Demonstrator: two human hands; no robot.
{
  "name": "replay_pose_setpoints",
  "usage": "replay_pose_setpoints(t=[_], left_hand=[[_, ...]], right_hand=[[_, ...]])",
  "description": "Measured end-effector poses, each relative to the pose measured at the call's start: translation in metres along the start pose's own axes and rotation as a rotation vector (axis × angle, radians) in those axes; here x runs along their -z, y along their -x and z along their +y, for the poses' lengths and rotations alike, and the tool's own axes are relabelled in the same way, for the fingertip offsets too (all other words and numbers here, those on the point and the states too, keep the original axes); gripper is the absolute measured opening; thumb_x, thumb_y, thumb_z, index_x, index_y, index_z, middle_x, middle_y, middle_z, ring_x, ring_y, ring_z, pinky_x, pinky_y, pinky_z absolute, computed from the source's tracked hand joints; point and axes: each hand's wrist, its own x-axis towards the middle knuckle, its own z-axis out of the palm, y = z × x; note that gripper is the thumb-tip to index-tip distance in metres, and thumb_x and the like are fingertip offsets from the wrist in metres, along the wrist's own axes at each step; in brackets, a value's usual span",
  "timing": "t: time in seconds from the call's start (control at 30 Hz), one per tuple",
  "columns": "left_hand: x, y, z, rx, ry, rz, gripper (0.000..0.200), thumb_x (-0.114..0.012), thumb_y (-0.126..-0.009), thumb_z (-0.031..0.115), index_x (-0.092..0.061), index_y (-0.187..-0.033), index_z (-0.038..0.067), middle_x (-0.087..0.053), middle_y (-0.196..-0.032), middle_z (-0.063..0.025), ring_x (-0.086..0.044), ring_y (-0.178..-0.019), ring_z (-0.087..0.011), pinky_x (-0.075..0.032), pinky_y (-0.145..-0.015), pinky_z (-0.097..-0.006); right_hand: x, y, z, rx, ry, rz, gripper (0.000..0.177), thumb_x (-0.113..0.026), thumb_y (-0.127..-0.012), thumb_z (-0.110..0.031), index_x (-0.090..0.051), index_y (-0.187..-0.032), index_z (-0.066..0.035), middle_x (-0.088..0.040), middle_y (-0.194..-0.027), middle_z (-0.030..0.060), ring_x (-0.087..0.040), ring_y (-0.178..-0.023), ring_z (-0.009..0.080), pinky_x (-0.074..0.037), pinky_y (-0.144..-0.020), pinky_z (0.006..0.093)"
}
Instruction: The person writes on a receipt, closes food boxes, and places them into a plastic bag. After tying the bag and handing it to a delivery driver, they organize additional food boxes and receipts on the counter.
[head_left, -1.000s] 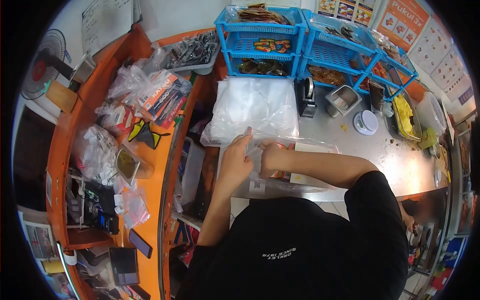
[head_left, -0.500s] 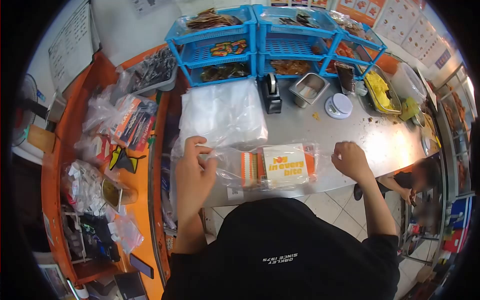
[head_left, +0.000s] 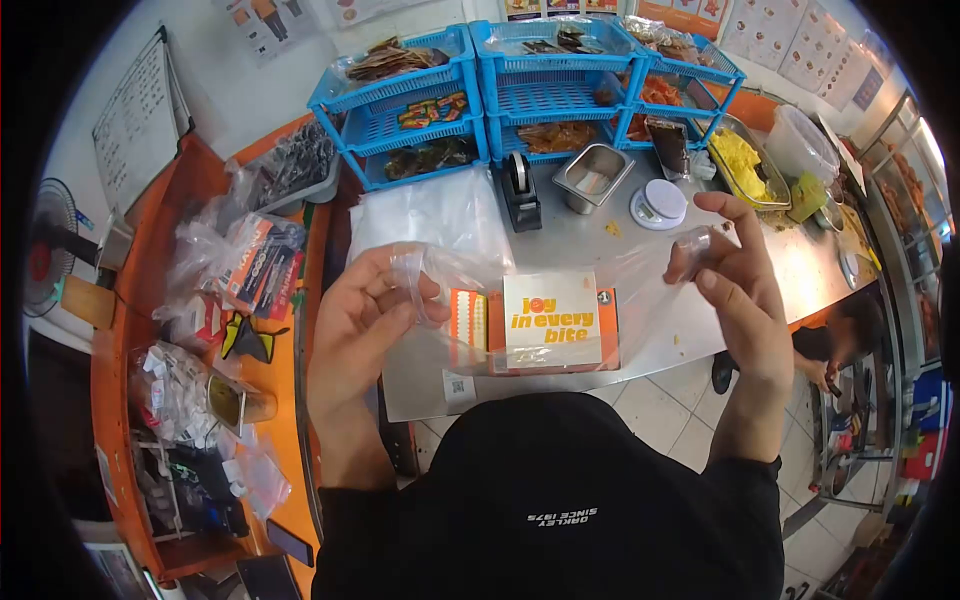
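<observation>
A clear plastic bag (head_left: pixel 640 275) is spread between my two hands above the metal counter. In it lie an orange food box (head_left: pixel 611 335) and a white card or packet (head_left: pixel 550 318) with "joy in every bite" in yellow print. My left hand (head_left: pixel 365 310) has its fingers curled through the bag's left handle. At the other side my right hand (head_left: pixel 742 295) holds the right handle, its film stretched around the fingers, with thumb and index finger apart. A stack of clear bags (head_left: pixel 430 215) lies just beyond my left hand.
Blue tiered baskets (head_left: pixel 480 90) with packets line the counter's back. In front of them stand a tape dispenser (head_left: pixel 520 190), a steel container (head_left: pixel 592 178) and a small scale (head_left: pixel 658 205). A tray of yellow food (head_left: pixel 745 165) sits at right. Another person (head_left: pixel 845 340) is beyond the counter's right end.
Both hands have come up and hooked into the bag's handles, pulling the bag taut. The box inside now sits with the bag's sides raised around it.
</observation>
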Motion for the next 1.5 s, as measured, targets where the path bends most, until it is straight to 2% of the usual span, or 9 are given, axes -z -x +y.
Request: replay_pose_setpoints(t=[0.3, 0.6, 0.93, 1.07, 1.13, 1.2, 1.23, 1.37, 1.5], left_hand=[[-0.025, 0.002, -0.023, -0.175, -0.818, -0.013, 0.009, -0.070, -0.076, -0.003, -0.063, -0.082, -0.003, -0.063, -0.068, -0.0030, -0.059, -0.062, -0.0064, -0.046, -0.059, -0.0203], [-0.016, 0.003, -0.114, -0.198, -1.062, -0.171, 0.114, -0.091, -0.049, 0.038, -0.029, -0.137, 0.001, -0.026, -0.144, -0.0250, -0.029, -0.134, -0.0409, -0.025, -0.112, -0.0428], [-0.048, 0.009, -0.184, -0.005, -0.615, -0.136, 0.065, -0.081, -0.065, 0.018, -0.047, -0.118, 0.001, -0.064, -0.091, -0.0102, -0.064, -0.087, -0.0242, -0.050, -0.074, -0.0353], [-0.050, -0.009, -0.155, -0.011, -0.566, 0.119, 0.052, -0.073, -0.071, 0.008, -0.046, -0.115, 0.005, -0.064, -0.075, -0.0057, -0.063, -0.073, -0.0178, -0.047, -0.065, -0.0308], [-0.046, -0.017, -0.134, 0.234, -0.576, 0.052, 0.063, -0.075, -0.070, 0.011, -0.042, -0.123, 0.006, -0.063, -0.094, -0.0131, -0.062, -0.094, -0.0230, -0.048, -0.079, -0.0355], [-0.035, -0.034, -0.127, -0.377, -0.893, -0.186, 0.068, -0.079, -0.064, 0.023, -0.050, -0.123, 0.004, -0.057, -0.104, -0.0207, -0.057, -0.107, -0.0208, -0.046, -0.090, -0.0330], [-0.028, -0.044, -0.112, -0.398, -0.825, -0.522, 0.073, -0.075, -0.072, 0.028, -0.044, -0.134, 0.007, -0.029, -0.144, -0.0188, -0.023, -0.138, -0.0372, -0.031, -0.107, -0.0475], [-0.041, -0.065, -0.135, -0.513, -0.689, -0.775, 0.056, -0.064, -0.086, 0.038, -0.050, -0.132, 0.010, -0.042, -0.139, -0.0138, -0.035, -0.133, -0.0309, -0.035, -0.106, -0.0412], [-0.047, -0.047, -0.184, 0.103, -0.496, -1.218, 0.050, -0.054, -0.093, 0.044, -0.051, -0.131, 0.012, -0.051, -0.130, -0.0096, -0.044, -0.126, -0.0228, -0.037, -0.104, -0.0338]], right_hand=[[-0.044, -0.032, 0.062, 0.089, 0.564, -0.304, 0.019, -0.066, -0.080, -0.005, -0.060, -0.098, -0.002, -0.052, -0.074, 0.0050, -0.045, -0.062, 0.0086, -0.037, -0.055, 0.0253], [-0.060, -0.042, 0.089, -0.056, 0.469, -0.306, 0.018, -0.068, -0.082, -0.011, -0.060, -0.074, 0.003, -0.042, -0.053, 0.0139, -0.037, -0.045, 0.0152, -0.034, -0.046, 0.0316], [-0.054, -0.039, 0.098, -0.103, 0.465, -0.444, 0.007, -0.067, -0.080, -0.006, -0.066, -0.080, 0.001, -0.058, -0.060, 0.0077, -0.052, -0.051, 0.0116, -0.041, -0.052, 0.0236], [-0.056, -0.039, 0.080, 0.004, 0.545, -0.428, 0.012, -0.067, -0.078, -0.009, -0.061, -0.074, 0.001, -0.058, -0.062, 0.0172, -0.059, -0.054, 0.0290, -0.044, -0.052, 0.0349], [-0.051, -0.041, 0.073, -0.018, 0.552, -0.444, 0.011, -0.066, -0.079, -0.009, -0.061, -0.074, 0.000, -0.059, -0.062, 0.0170, -0.060, -0.055, 0.0293, -0.044, -0.052, 0.0351], [-0.045, -0.042, 0.073, -0.019, 0.499, -0.537, 0.009, -0.064, -0.080, -0.008, -0.062, -0.078, 0.000, -0.061, -0.064, 0.0166, -0.062, -0.058, 0.0314, -0.047, -0.055, 0.0362], [-0.047, -0.044, 0.074, -0.020, 0.495, -0.533, 0.009, -0.064, -0.080, -0.008, -0.062, -0.078, 0.000, -0.061, -0.064, 0.0166, -0.062, -0.058, 0.0314, -0.047, -0.055, 0.0362], [-0.064, -0.054, 0.097, 0.018, 0.452, -0.740, 0.010, -0.063, -0.081, -0.009, -0.063, -0.079, 0.000, -0.061, -0.064, 0.0176, -0.063, -0.060, 0.0315, -0.048, -0.058, 0.0369], [-0.057, -0.077, 0.127, 0.069, 0.487, -0.822, 0.019, -0.066, -0.081, -0.012, -0.059, -0.071, 0.002, -0.058, -0.059, 0.0162, -0.059, -0.055, 0.0271, -0.046, -0.056, 0.0359]])
